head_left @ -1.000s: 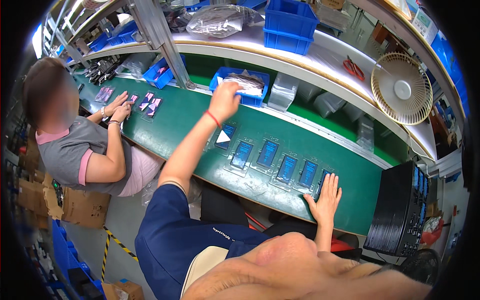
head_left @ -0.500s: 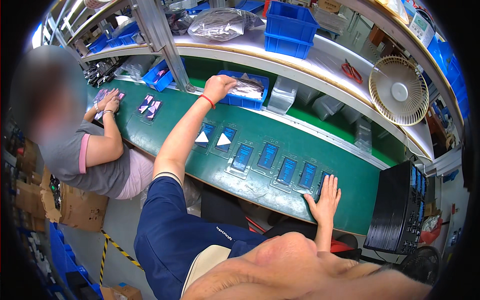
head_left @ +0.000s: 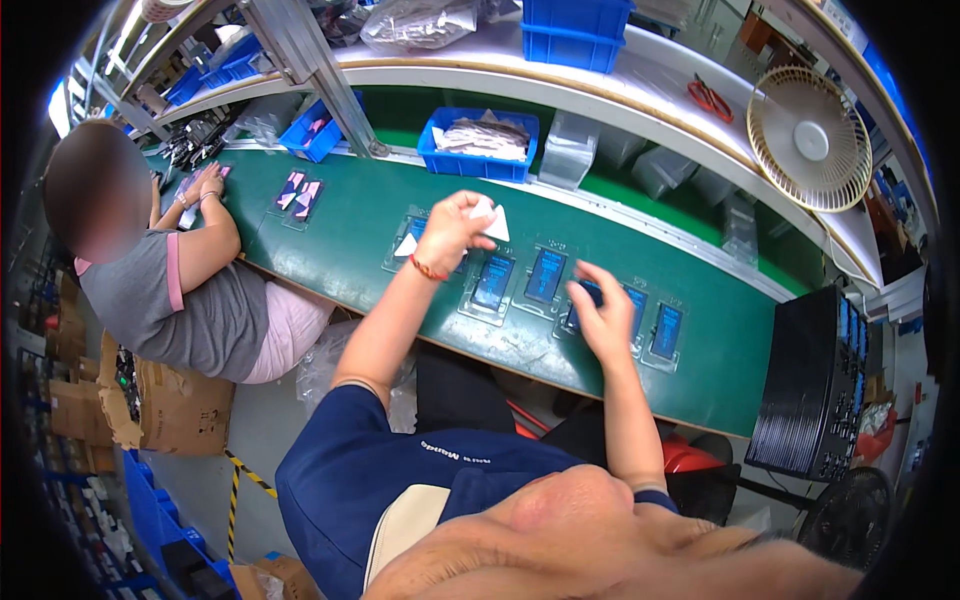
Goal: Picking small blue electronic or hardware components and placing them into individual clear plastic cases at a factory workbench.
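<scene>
My left hand is closed on a white triangular piece, pinched between fingers and thumb above the green bench. Under it, partly hidden, lie flat dark packs with a white triangle showing on one. A row of dark blue phone batteries in clear plastic trays runs to the right. My right hand hovers over or touches the row, fingers apart, covering part of a battery. To its right, another battery lies uncovered in its tray.
A blue bin of silvery strips stands at the bench's back edge. At left, a co-worker handles similar pieces. A black ribbed stack stands at the right end. A fan and red-handled tool are on the shelf.
My left hand has come from the blue bin back toward the row, now with a white triangle. My right hand has moved left from the rightmost battery, uncovering it. The view has shifted slightly.
</scene>
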Tool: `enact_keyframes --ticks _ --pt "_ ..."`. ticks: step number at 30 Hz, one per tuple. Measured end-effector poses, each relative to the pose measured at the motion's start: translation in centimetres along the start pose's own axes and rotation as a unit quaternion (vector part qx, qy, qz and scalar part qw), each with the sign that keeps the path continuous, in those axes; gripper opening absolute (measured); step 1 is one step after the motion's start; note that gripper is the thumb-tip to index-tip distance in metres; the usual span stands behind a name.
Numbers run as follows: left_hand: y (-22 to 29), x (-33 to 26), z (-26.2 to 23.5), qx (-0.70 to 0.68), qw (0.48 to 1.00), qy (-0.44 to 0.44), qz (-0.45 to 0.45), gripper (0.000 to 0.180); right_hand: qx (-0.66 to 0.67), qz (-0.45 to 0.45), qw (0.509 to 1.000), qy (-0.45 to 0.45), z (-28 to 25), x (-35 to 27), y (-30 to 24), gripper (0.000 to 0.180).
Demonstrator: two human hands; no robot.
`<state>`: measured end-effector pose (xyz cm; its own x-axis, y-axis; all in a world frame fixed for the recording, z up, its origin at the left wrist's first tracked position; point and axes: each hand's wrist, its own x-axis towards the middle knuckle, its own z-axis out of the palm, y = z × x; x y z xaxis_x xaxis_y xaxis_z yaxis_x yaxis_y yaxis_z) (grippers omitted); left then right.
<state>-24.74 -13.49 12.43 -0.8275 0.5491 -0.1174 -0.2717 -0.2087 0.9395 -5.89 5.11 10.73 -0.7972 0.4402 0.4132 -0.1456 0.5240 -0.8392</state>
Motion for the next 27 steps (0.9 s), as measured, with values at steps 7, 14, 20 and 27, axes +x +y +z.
enact_keyframes --ticks 7,14,20,27 --pt "-3.4 -5.3 0.1 0.005 1.0 0.027 -0.007 0.021 0.152 0.074 0.98 -0.104 8.7 1.7 0.0 0.033" --pt "-3.1 -5.9 -2.4 0.033 0.993 0.108 0.044 0.02 -0.166 -0.256 0.952 -0.003 9.1 0.4 -1.4 0.005" --pt "-3.2 -5.6 -0.6 0.097 0.992 0.056 0.053 0.025 -0.102 -0.17 0.98 -0.024 8.2 0.8 -1.7 0.009" --pt "-3.8 -4.4 3.9 0.155 0.975 -0.143 0.075 0.041 0.174 0.093 0.978 -0.068 5.4 1.7 2.4 0.009"
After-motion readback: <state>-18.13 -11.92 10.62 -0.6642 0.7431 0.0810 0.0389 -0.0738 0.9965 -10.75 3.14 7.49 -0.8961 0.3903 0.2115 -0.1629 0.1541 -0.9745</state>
